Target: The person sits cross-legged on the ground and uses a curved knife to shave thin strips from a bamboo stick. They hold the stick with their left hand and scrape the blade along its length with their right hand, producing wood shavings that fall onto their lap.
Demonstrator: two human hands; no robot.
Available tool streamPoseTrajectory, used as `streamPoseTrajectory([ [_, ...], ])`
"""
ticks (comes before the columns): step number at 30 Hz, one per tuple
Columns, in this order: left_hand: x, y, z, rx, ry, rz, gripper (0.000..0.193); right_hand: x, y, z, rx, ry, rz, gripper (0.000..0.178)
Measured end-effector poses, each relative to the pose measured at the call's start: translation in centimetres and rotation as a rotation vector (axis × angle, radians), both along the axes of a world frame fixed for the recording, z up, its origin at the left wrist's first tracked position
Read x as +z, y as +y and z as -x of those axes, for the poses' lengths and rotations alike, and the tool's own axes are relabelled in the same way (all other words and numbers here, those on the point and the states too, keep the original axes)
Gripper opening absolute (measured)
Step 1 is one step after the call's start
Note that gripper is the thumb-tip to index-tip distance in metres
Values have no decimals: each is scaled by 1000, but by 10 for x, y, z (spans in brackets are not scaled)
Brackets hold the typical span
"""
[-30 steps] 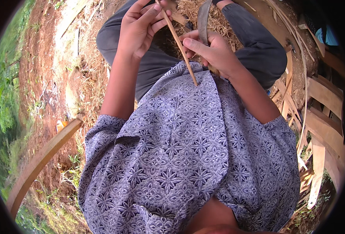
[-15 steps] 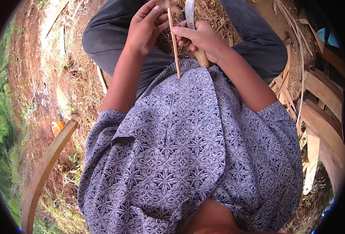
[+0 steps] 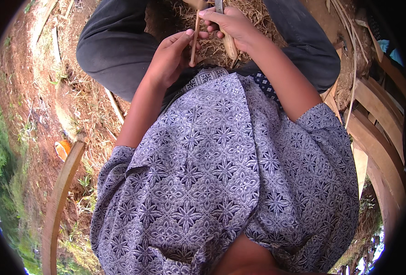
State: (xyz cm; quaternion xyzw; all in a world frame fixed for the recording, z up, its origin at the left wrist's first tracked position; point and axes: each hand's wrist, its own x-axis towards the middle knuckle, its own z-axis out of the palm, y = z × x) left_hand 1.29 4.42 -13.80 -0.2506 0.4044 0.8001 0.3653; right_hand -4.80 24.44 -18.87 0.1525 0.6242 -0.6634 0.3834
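Note:
A thin wooden stick [image 3: 195, 46] stands between my hands, its near end hanging over my lap. My left hand [image 3: 171, 52] pinches it low down, near that end, between thumb and fingers. In my right hand [image 3: 235, 28] is a knife, its pale wooden handle [image 3: 230, 47] sticking out toward me and its grey blade [image 3: 219, 6] pointing away. The right thumb presses on the stick higher up, close to the blade. The far end of the stick and the blade's tip run to the upper edge of the view, where they are blurred or cut off.
Wood shavings [image 3: 253, 18] cover the ground between my crossed legs [image 3: 113, 50]. Several curved planks [image 3: 379, 105] are piled at my right, with long thin strips [image 3: 352, 36] beyond. A curved wooden beam [image 3: 60, 201] and an orange object [image 3: 63, 149] are at my left.
My left hand has shifted from the stick's far part toward its near end. The stick and the knife have moved slightly away from my body.

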Motion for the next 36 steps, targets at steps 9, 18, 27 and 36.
streamPoseTrajectory([
  [9, -27, 0, 10, -142, 27, 202, 31, -34, 12, -8, 67, -17, -206, 53],
  [18, -44, -7, 12, -166, -76, 223, 31, -45, 60, -7, 2, -232, -235, 34],
  [27, -32, 4, 16, -98, -290, 152, 20, -64, 38, -39, 313, 822, -597, 37],
  [36, -44, 18, 8, 51, -346, -70, 21, -3, 20, -34, 512, 439, -548, 26],
])
